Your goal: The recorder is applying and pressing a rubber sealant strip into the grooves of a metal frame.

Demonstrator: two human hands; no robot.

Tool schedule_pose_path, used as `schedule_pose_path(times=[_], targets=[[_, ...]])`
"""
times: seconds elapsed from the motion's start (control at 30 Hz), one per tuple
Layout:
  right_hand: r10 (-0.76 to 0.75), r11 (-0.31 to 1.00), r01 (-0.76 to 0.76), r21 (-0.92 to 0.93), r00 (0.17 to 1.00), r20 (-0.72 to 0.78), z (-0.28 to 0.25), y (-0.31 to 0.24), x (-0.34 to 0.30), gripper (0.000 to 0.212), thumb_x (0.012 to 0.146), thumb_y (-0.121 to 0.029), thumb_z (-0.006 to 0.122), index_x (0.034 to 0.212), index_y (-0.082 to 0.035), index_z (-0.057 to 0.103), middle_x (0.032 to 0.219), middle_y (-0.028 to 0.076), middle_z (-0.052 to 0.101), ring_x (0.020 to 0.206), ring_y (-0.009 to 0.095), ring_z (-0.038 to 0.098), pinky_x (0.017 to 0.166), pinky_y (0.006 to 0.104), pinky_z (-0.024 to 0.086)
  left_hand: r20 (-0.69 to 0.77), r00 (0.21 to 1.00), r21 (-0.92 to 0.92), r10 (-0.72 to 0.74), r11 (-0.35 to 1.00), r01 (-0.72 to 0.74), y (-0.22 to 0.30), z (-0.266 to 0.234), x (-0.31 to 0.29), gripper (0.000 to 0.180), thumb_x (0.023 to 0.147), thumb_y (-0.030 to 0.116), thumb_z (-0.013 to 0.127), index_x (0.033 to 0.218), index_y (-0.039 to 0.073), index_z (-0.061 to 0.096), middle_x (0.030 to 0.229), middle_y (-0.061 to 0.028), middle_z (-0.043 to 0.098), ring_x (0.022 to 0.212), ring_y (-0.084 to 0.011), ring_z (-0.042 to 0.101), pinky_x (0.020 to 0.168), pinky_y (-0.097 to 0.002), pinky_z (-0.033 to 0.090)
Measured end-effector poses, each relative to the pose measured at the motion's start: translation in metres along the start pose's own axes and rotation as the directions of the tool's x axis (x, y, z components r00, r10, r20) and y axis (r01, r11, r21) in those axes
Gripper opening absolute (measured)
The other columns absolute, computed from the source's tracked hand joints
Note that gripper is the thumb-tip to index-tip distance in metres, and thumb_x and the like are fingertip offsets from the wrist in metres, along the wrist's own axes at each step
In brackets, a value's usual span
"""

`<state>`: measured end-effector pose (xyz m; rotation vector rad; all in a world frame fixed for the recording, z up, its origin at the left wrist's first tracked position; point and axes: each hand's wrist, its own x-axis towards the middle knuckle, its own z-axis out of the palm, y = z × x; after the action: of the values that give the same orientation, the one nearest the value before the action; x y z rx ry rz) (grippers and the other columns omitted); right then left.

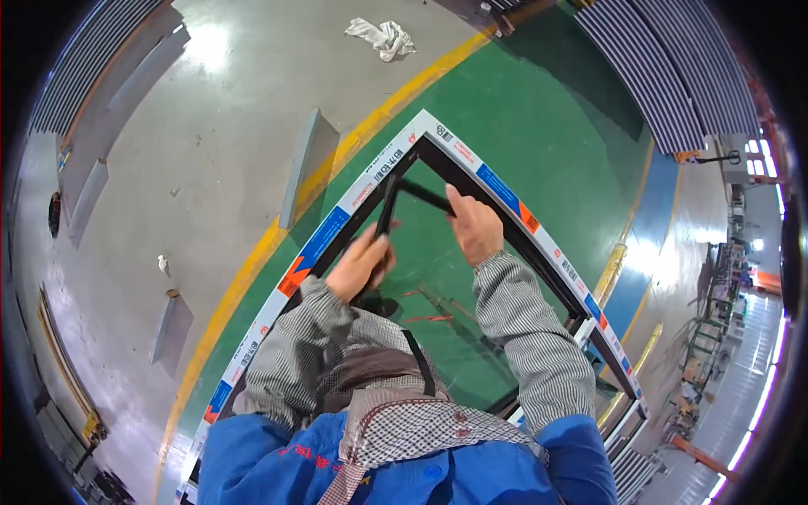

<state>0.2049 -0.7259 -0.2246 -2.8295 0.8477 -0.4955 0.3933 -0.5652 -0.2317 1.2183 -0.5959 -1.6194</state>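
Note:
In front of me is a large window frame point(498, 185), one corner pointing away, its outer faces covered in white, blue and orange protective film and its inner edges black. Inside that far corner a black strip point(390, 204) bends sharply into two legs. My left hand point(362, 263), slightly blurred, is closed around the left leg of it. My right hand point(475, 225) is closed at the end of the other leg, near the frame's right side. Whether the strip's bend touches the frame I cannot tell.
Green floor with a yellow line point(252, 268) shows through and around the frame. Grey metal profiles point(301, 168) lie to the left, and a white cloth point(383, 39) lies farther off. Stacked ribbed profiles point(648, 67) stand at the far right. Red strips point(427, 319) show inside the frame.

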Motion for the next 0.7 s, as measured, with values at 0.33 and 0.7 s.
schedule_pose_path(times=[0.33, 0.7], targets=[[0.103, 0.987, -0.106, -0.120, 0.994, -0.031, -0.012, -0.001, 0.011, 0.058, 0.084, -0.011, 0.058, 0.139, -0.014, 0.038, 0.078, 0.007, 0.049, 0.062, 0.023, 0.056, 0.055, 0.0336, 0.048, -0.111, 0.981, -0.013, -0.157, 0.988, 0.157, 0.042, 0.023, 0.069, 0.027, 0.100, 0.031, 0.035, 0.110, 0.011, 0.050, 0.063, 0.0026, 0.037, 0.045, -0.0072, 0.028, 0.040, -0.0248, 0.024], [0.195, 0.974, -0.188, -0.128, 0.980, 0.044, -0.001, -0.004, 0.014, 0.053, 0.085, -0.011, 0.058, 0.135, -0.012, 0.042, 0.077, 0.008, 0.052, 0.062, 0.026, 0.056, 0.055, 0.0372, 0.046, -0.292, 0.956, 0.199, 0.032, 0.980, 0.028, -0.001, 0.018, 0.109, 0.034, 0.095, 0.032, 0.043, 0.109, 0.004, 0.055, 0.062, -0.0053, 0.047, 0.052, -0.0165, 0.046, 0.050, -0.0326, 0.036]])
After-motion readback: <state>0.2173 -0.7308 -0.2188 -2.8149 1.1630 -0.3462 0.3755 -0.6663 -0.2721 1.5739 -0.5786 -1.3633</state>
